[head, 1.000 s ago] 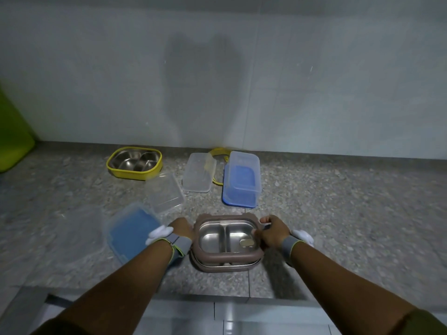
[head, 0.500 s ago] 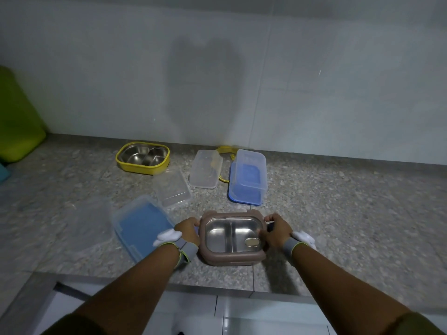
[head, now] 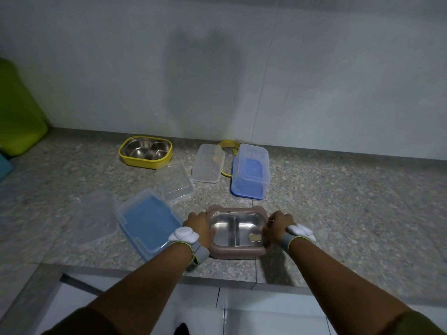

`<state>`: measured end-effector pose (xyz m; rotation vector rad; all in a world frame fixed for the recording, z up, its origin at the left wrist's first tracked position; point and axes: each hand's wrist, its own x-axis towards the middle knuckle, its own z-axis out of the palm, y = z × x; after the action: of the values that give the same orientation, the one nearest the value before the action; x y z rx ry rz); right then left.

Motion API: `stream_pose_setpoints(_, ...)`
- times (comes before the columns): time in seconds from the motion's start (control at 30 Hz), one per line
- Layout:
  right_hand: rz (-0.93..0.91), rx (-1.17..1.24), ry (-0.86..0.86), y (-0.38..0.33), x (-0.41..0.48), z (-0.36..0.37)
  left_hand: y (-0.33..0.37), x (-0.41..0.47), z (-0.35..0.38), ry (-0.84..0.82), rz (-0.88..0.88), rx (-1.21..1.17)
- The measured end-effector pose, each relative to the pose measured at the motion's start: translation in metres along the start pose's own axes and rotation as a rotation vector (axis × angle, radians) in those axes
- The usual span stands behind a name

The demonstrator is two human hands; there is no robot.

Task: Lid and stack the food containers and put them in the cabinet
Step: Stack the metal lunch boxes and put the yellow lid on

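Note:
A brown lunch box with a two-part steel tray sits near the counter's front edge. My left hand presses its left side and my right hand grips its right side. Left of it lies a flat blue-bottomed container under a clear lid. Behind stand a small clear tub, another clear tub, a tall clear container on a blue lid and a yellow steel-lined lunch box. A yellow ring shows behind the tubs.
A clear lid lies at the left of the speckled counter. A green object leans at the far left by the tiled wall. White cabinet fronts run below the counter edge.
The brown lunch box has come down level onto the counter, both hands still at its sides. The view has tilted up and shifted a little.

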<state>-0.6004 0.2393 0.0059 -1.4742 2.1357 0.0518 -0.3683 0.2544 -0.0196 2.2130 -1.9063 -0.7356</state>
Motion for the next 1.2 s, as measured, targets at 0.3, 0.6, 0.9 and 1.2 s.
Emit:
stream_pose_setpoints(0.3, 0.051, 0.277, -0.048, 0.005, 0.005, 0.009, -0.007, 0.007, 0.004, -0.031, -0.069, -0.22)
stream_pose_setpoints(0.6, -0.066, -0.02, -0.001, -0.022, 0.004, -0.01, -0.01, 0.018, -0.024, 0.019, -0.039, -0.218)
stream_pose_setpoints(0.9, -0.366, 0.153, -0.012, -0.124, 0.015, -0.011, -0.075, 0.063, -0.132, 0.17, -0.055, -0.272)
stream_pose_setpoints(1.2, -0.372, 0.239, -0.071, -0.279, 0.062, 0.027, -0.21, 0.171, -0.193, 0.186, -0.242, -0.387)
